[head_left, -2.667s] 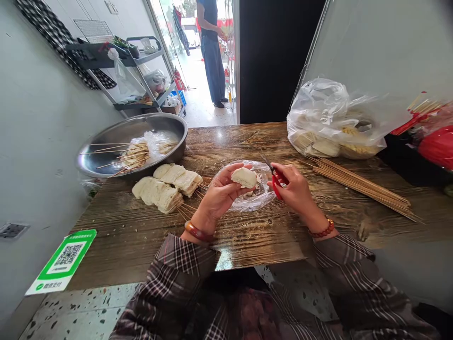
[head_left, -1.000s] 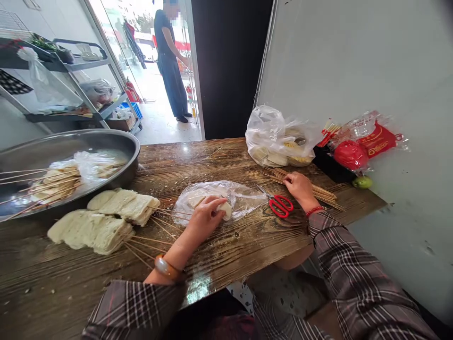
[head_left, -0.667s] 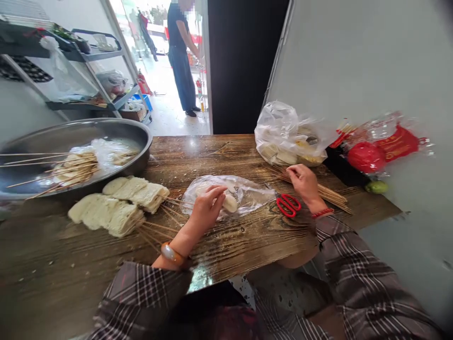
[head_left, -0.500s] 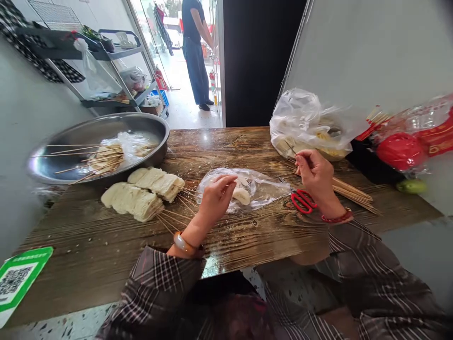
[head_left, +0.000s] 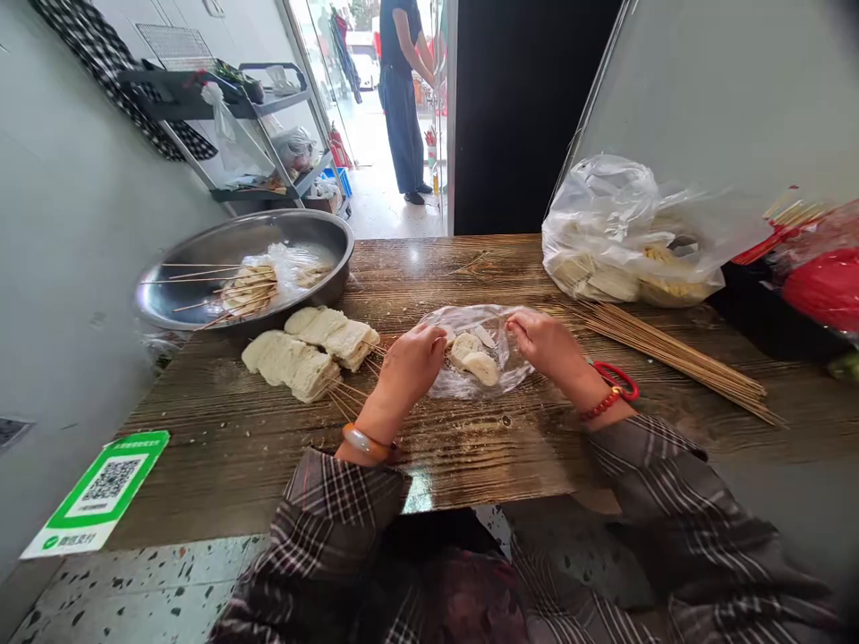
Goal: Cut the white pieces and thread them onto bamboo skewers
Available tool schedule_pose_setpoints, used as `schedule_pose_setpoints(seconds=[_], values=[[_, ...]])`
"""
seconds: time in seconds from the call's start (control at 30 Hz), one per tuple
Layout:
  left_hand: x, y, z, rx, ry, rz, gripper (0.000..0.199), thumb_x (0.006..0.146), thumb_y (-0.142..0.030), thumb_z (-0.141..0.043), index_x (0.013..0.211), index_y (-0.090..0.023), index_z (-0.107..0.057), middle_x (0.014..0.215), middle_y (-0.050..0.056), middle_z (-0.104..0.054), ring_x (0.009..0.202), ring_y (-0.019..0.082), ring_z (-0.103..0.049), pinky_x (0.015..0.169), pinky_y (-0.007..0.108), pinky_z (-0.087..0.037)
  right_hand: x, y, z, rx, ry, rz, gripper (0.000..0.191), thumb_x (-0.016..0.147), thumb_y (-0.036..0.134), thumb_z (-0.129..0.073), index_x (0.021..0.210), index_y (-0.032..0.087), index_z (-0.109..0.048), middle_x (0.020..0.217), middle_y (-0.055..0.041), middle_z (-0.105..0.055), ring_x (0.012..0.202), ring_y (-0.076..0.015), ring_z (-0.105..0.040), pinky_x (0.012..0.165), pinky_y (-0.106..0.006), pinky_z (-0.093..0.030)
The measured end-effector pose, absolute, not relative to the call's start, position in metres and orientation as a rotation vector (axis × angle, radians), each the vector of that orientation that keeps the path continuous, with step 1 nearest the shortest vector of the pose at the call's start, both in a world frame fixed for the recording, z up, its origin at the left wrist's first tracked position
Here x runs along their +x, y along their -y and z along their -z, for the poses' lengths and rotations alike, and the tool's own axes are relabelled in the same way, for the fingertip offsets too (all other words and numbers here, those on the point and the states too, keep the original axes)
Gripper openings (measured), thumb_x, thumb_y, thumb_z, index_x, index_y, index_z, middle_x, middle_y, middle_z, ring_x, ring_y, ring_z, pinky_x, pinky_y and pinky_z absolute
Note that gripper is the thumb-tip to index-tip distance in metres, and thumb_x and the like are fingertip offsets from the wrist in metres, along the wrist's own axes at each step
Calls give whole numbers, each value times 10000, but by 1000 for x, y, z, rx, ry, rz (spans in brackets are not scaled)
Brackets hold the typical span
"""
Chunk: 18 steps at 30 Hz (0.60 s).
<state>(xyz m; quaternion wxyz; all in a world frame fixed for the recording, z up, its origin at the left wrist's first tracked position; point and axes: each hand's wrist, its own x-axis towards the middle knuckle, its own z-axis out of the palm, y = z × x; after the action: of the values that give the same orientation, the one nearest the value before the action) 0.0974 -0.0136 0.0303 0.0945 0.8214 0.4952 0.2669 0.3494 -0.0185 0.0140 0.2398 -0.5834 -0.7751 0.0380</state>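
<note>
My left hand (head_left: pixel 411 365) is closed, thumb and fingers pressed together beside the left edge of a clear plastic bag (head_left: pixel 456 386). What it grips, if anything, is hidden. On the bag lie a few pale, soft-looking slices (head_left: pixel 480 365). Over the bag's right side, my right hand (head_left: pixel 547 347) pinches a thin skewer, which barely shows now. Red-handled scissors (head_left: pixel 617 380) lie partly under my right wrist. Left of my left hand rest two stacks of pale slices, a nearer one (head_left: pixel 288 365) and a farther one (head_left: pixel 332 335), with skewers sticking out of them.
A bundle of wooden skewers (head_left: pixel 677 358) lies at the right, before a bag of pale food (head_left: pixel 604 241). A large metal basin (head_left: pixel 167 300) holding skewered food stands back left. A green QR card (head_left: pixel 107 487) sits at the near left edge. Beyond, a person (head_left: pixel 401 98) stands by the doorway.
My right hand has come left and down from beside the skewer bundle to the plastic bag. My left hand's fingers have closed more. The view has shifted left.
</note>
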Motion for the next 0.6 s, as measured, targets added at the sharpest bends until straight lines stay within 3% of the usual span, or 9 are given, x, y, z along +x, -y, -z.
schedule_pose_setpoints(seconds=[0.13,0.3,0.6], values=[[98,10,-24,2569,-1620,-555,276,940,-174,-486,1107,-131,-701,1190,155,-720,1106,279,-649,1002,421,-487,341,-2,-7,-1536,2045,-105,275,1015,219,-425,948,188,-691,1089,-134,-742,1037,-268,-663,912,-376,-495],[100,11,-20,2567,-1685,-552,308,923,-208,-568,1211,-165,-669,1329,141,-662,1149,282,-629,988,422,-487,340,13,-7,-1427,2071,-169,260,1007,272,-470,954,211,-717,1045,-106,-761,975,-259,-686,874,-379,-512],[121,18,-24,2571,-1654,-520,189,921,-339,-625,972,-184,-720,1133,135,-674,1110,318,-547,972,477,-434,340,30,-23,-1238,1982,-274,261,992,294,-503,966,219,-752,993,-77,-777,933,-247,-710,866,-400,-531]])
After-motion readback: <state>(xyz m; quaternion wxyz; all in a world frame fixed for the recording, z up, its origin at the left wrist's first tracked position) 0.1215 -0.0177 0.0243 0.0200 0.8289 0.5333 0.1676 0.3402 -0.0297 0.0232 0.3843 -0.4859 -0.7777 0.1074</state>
